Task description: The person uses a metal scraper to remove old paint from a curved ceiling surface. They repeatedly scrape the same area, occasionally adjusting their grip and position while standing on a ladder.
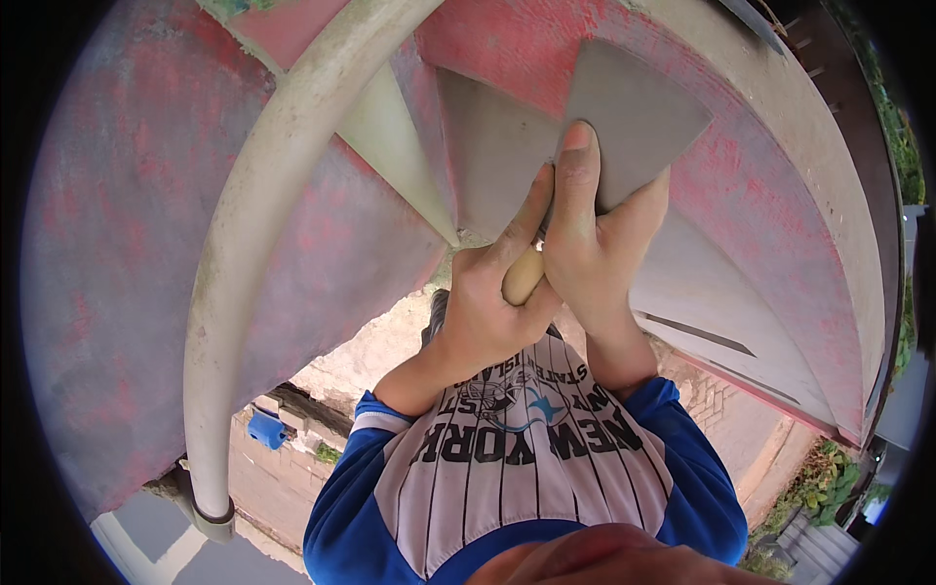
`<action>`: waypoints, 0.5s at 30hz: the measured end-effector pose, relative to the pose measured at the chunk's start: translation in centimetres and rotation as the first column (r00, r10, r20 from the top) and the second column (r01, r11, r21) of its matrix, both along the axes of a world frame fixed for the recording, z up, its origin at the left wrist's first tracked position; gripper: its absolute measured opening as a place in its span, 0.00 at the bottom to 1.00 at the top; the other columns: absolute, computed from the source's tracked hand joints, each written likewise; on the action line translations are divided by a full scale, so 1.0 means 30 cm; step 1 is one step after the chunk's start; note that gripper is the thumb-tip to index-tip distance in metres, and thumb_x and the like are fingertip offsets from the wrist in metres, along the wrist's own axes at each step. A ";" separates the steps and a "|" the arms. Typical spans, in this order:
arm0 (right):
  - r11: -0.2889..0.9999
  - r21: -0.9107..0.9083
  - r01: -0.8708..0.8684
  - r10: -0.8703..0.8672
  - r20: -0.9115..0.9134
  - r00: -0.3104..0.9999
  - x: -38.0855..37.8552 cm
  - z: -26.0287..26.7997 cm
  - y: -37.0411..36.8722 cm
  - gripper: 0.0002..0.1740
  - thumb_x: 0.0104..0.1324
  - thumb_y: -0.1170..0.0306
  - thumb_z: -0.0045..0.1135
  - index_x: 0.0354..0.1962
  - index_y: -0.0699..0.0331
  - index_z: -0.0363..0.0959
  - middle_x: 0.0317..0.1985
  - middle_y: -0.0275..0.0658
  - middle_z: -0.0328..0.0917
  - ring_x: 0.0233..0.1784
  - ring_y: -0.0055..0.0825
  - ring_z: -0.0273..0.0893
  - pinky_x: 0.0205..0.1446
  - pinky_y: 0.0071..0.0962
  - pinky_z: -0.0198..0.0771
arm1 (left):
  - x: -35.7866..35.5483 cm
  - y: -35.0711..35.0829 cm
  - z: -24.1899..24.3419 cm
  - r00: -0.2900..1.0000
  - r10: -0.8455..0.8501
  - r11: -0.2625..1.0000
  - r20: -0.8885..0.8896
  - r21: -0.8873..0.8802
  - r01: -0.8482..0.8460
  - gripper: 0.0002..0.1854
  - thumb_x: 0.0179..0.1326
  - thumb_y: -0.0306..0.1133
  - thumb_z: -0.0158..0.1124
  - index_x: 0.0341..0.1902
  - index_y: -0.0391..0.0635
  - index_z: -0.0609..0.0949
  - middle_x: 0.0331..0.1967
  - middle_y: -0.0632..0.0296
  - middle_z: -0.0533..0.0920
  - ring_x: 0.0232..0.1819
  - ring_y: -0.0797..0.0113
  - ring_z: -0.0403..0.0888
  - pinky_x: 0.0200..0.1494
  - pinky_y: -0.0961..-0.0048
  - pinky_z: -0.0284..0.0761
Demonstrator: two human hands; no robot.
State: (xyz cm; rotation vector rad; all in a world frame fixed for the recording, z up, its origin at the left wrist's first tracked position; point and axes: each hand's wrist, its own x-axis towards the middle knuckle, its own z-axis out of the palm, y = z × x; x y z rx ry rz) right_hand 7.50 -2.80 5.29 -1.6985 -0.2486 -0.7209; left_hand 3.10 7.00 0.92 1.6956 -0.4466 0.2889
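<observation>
My left hand (pixel 490 300) is closed around the pale wooden handle (pixel 523 278) of what looks like a wide putty knife, its index finger stretched upward. The broad flat grey blade (pixel 636 121) angles up to the right, in front of a red and grey wall. My right hand (pixel 596 241) grips the lower part of this blade, thumb flat on its face and the other fingers behind it. Left of the blade is another flat grey area (pixel 497 139); whether it is a second blade or part of the wall cannot be told. The hands touch each other.
A thick pale pipe (pixel 227 285) curves down the left side, before a patchy red and grey wall (pixel 110 292). A pale curved edge (pixel 819 146) bounds the wall at right. Below are paving (pixel 274 468), a blue object (pixel 266 429) and plants (pixel 826 475).
</observation>
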 end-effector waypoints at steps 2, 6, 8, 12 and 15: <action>0.998 0.063 -0.003 0.003 0.002 1.000 -0.012 -0.023 -0.004 0.10 0.71 0.71 0.53 0.43 0.70 0.68 0.32 0.36 0.73 0.32 0.19 0.68 0.35 0.22 0.64 | -0.005 -0.009 -0.015 1.000 0.018 1.000 0.019 -0.016 -0.018 0.36 0.52 0.22 0.63 0.68 0.29 0.67 0.43 0.42 0.84 0.37 0.54 0.87 0.41 0.70 0.80; 0.999 -0.031 -0.008 0.011 0.076 0.997 0.021 -0.023 -0.027 0.11 0.69 0.72 0.52 0.44 0.72 0.65 0.29 0.39 0.74 0.28 0.20 0.70 0.31 0.24 0.66 | 0.007 -0.036 -0.032 0.999 0.034 0.999 -0.030 -0.026 -0.035 0.36 0.52 0.22 0.63 0.68 0.30 0.68 0.42 0.43 0.84 0.37 0.54 0.87 0.41 0.71 0.79; 0.994 -0.100 0.041 -0.029 0.127 0.992 0.041 0.018 -0.014 0.12 0.69 0.72 0.52 0.44 0.72 0.65 0.29 0.39 0.73 0.29 0.21 0.70 0.32 0.24 0.66 | 0.014 -0.033 -0.018 0.998 0.027 0.999 -0.050 -0.027 -0.029 0.37 0.51 0.22 0.63 0.69 0.31 0.67 0.40 0.44 0.84 0.35 0.56 0.86 0.39 0.71 0.79; 0.991 -0.100 0.094 -0.078 0.151 0.985 0.017 0.002 -0.004 0.11 0.69 0.72 0.52 0.44 0.72 0.66 0.31 0.39 0.73 0.30 0.21 0.70 0.34 0.23 0.66 | 0.005 -0.022 -0.002 0.998 0.044 0.998 0.037 -0.037 -0.042 0.38 0.52 0.22 0.63 0.70 0.33 0.67 0.34 0.46 0.84 0.30 0.58 0.85 0.36 0.73 0.78; 1.000 0.019 0.018 -0.019 0.065 0.998 0.003 0.002 0.001 0.11 0.69 0.73 0.52 0.44 0.72 0.66 0.32 0.38 0.72 0.31 0.20 0.69 0.34 0.23 0.65 | -0.004 -0.003 0.003 1.000 0.008 1.000 -0.005 -0.018 -0.008 0.38 0.52 0.22 0.62 0.70 0.34 0.66 0.32 0.47 0.83 0.29 0.60 0.85 0.35 0.74 0.77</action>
